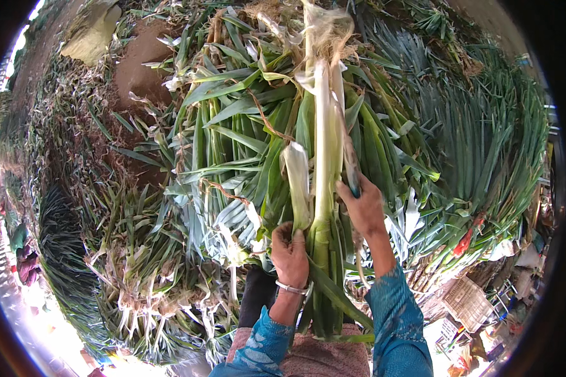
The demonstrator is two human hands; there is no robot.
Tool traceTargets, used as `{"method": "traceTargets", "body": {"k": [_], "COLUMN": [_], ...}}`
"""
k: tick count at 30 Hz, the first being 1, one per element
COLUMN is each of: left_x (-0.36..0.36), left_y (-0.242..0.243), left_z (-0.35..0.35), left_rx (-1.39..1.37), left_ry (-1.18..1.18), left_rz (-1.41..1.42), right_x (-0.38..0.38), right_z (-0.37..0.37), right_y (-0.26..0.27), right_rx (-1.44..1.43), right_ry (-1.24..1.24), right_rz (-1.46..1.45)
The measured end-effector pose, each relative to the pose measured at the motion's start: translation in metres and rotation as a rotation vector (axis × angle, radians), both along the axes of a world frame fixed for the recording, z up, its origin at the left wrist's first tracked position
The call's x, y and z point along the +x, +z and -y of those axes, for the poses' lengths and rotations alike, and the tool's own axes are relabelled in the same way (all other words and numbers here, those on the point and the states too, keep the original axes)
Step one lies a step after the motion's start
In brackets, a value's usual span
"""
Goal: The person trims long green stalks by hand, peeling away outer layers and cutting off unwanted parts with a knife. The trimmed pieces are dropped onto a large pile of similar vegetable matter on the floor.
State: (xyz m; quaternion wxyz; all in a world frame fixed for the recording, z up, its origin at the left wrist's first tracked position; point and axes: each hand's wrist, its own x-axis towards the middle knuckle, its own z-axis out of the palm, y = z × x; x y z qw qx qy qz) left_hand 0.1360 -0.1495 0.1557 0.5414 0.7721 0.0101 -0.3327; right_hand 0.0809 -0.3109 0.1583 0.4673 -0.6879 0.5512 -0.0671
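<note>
Upright in front of me is a thick leek, its white stem running up to a mass of fibrous roots. My left hand pinches a loose pale outer sheath, which stands apart to the left of the stem. In my right hand is a knife-like tool with some teal on its handle. Its narrow blade lies along the stem's right side. Green leaves hang below between my forearms, over my lap. Where the sheath joins the plant is hidden.
Piled leeks lie right before me, with a dense heap of long green leaves on the right. Rooted leeks lie at lower left. Bare soil and a pale yellowish sheet show at upper left. Printed paper sits at lower right.
</note>
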Motion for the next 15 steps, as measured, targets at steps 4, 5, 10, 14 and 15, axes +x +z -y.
{"method": "traceTargets", "body": {"k": [4,5,10,14,15], "left_x": [0.008,0.01,0.02,0.036,0.041], "left_y": [0.005,0.003,-0.024,-0.031,-0.03], "left_z": [0.009,0.016,0.056,0.063,0.061], "left_rx": [0.244,0.232,0.313,0.522,0.449], "left_ry": [-0.417,-0.49,-0.719,-0.893,-0.863], "left_rz": [0.898,0.762,0.562,0.48,0.427], "right_x": [0.013,0.013,0.007,0.0,-0.004], "right_z": [0.008,0.007,0.006,0.007,0.003], "right_y": [-0.019,-0.022,-0.038,-0.032,-0.025], "right_rx": [0.382,0.364,0.195,0.085,0.102], "right_ry": [-0.175,-0.18,-0.132,-0.054,-0.046], "right_rz": [0.109,0.095,0.09,0.075,0.043]}}
